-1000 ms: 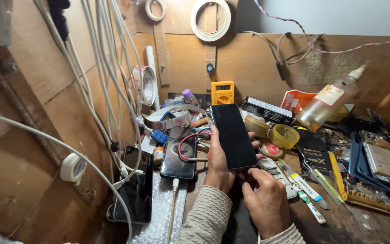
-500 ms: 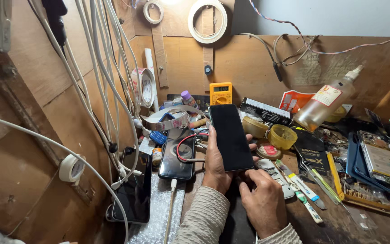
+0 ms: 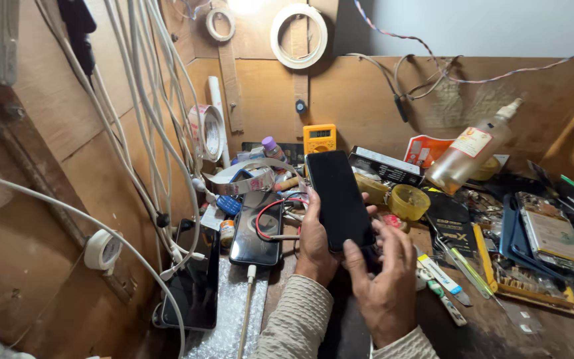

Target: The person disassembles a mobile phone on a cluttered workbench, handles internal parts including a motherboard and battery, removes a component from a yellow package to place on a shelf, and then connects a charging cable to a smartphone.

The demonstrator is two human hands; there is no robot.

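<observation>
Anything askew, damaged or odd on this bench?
The clear plastic spray bottle leans tilted against the clutter rather than standing upright. The black smartphone in the left hand shows no visible cracks. Otherwise nothing stands out.

The right hand (image 3: pixel 383 286) covers the dark phone's (image 3: pixel 339 198) lower end; both forearms leave the bottom edge.

A yellow multimeter (image 3: pixel 319 138) stands against the wooden back wall beyond the hands, a clear spray bottle (image 3: pixel 472 150) tilted to its right. Left of the hands, a phone on a charging cable (image 3: pixel 256 229) lies beside a dark tablet (image 3: pixel 194 279). White cables (image 3: pixel 147 119) hang down the left wall; tape rolls (image 3: pixel 298 34) hang above.
</observation>
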